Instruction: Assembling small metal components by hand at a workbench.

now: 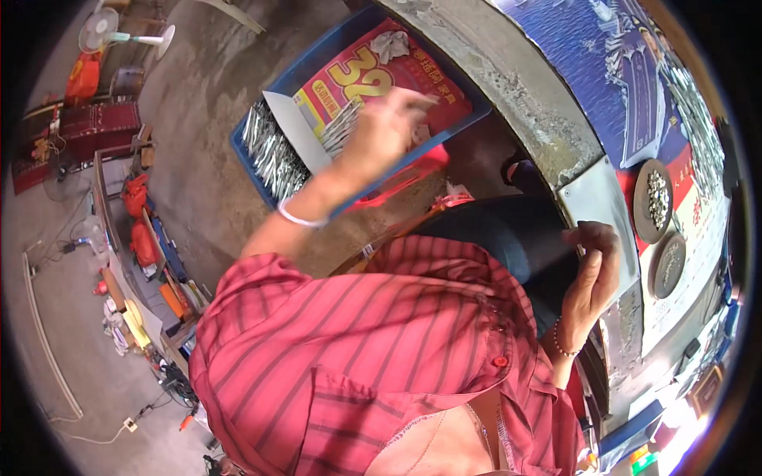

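My left hand point(385, 133), smeared by motion, hovers over a blue plastic crate point(460, 128); its fingers are too blurred to read. Inside the crate lies a pile of thin silvery metal pieces point(271, 151), with a white divider point(298, 131) beside it. A smaller bunch of similar pieces point(340, 127) is next to my left hand, partly hidden by it. At the table's edge, my right hand point(594, 266) has its fingers curled and thumb drawn in; whatever it may hold does not show. It is close to a grey metal plate point(599, 198).
Two round dark dishes, one point(644, 227) with shiny small parts and one point(660, 287) with finer bits, sit on the printed table cover point(579, 59). Long silvery pieces point(694, 119) lie at the table's far side. A red container point(405, 181) is below the crate; a cluttered shelf point(127, 238) stands left.
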### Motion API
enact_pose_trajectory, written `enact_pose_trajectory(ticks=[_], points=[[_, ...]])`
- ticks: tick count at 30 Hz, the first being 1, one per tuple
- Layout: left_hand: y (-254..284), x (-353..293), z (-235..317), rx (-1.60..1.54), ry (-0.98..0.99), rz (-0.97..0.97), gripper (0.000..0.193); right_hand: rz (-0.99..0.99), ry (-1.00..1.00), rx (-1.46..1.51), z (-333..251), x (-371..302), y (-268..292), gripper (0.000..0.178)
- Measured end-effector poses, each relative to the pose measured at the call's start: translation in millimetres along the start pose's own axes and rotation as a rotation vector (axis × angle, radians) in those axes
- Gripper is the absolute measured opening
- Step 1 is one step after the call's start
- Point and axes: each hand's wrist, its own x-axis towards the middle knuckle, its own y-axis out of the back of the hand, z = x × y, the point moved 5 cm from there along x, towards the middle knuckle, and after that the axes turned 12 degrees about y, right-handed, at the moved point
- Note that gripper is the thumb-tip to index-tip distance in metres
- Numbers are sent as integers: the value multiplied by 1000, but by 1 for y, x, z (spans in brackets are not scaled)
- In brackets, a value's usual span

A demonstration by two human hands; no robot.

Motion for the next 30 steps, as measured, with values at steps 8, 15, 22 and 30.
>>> enact_pose_trajectory(ticks=[8, 15, 22, 30], points=[[37, 71, -151, 873, 57, -84, 30, -154, 45, -157, -11, -14, 29, 17], [-34, 38, 134, 378, -523, -34, 10, 190, -35, -127, 19, -56, 100, 4], [-273, 33, 317, 334, -1142, -605, 23, 340, -1, -243, 13, -89, 122, 9], [-383, 72, 337, 812, -774, -996, 23, 533, -134, -149, 27, -131, 158, 9]])
